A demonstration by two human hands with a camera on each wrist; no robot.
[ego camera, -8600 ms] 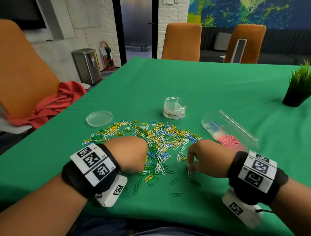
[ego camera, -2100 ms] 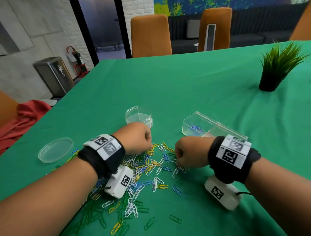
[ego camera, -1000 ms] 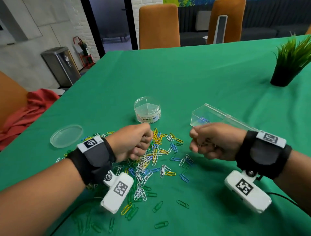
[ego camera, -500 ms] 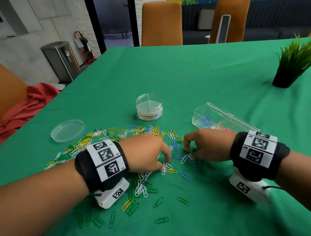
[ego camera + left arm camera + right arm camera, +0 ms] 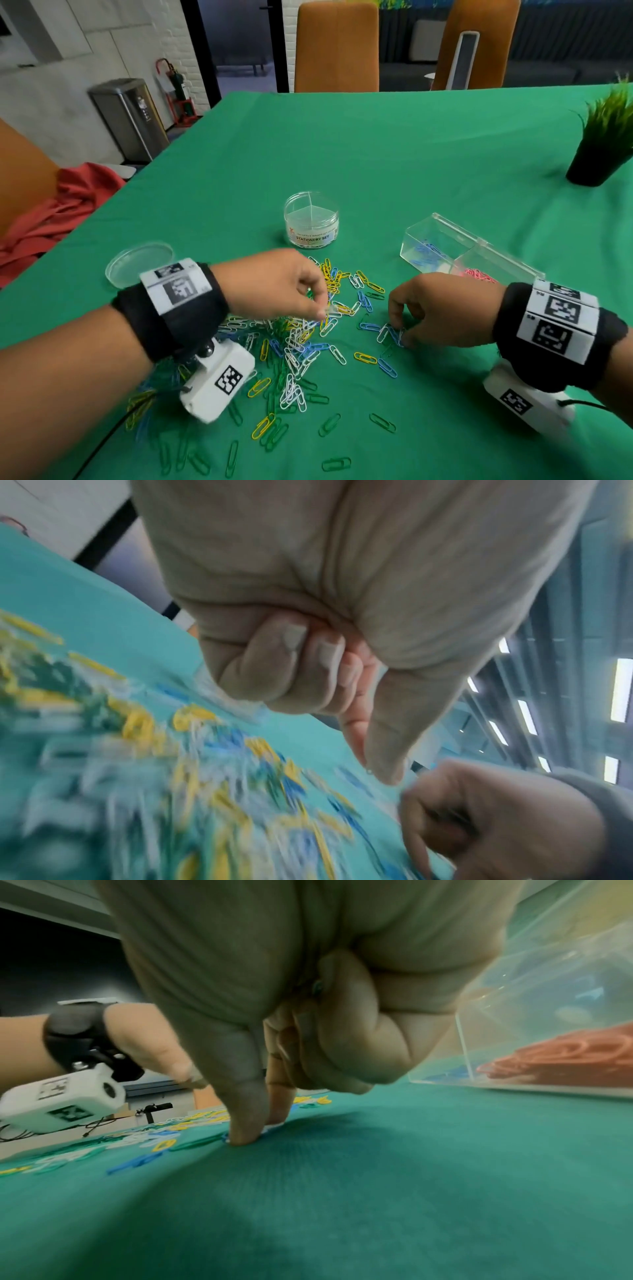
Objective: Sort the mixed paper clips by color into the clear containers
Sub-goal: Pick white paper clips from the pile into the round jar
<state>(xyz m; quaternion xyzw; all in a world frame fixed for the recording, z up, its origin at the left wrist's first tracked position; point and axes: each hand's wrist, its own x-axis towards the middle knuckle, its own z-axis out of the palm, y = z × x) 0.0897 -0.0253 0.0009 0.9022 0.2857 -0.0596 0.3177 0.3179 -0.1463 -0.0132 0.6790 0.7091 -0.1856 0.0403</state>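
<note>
Both hands lower than before, fingertips pinching clips; rectangular box (image 5: pixel 442 246) with blue, pink.

Head camera overlooks table (image 5: pixel 411 154); wrist cameras close, sharing clips (image 5: pixel 298 342).

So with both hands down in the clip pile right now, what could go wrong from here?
The right hand pinches at a blue clip lying against a white clip; both may lift together and mix colors in the clear box. The wrist camera under the left hand hangs low over the pile and could drag clips across the tablecloth.
</note>
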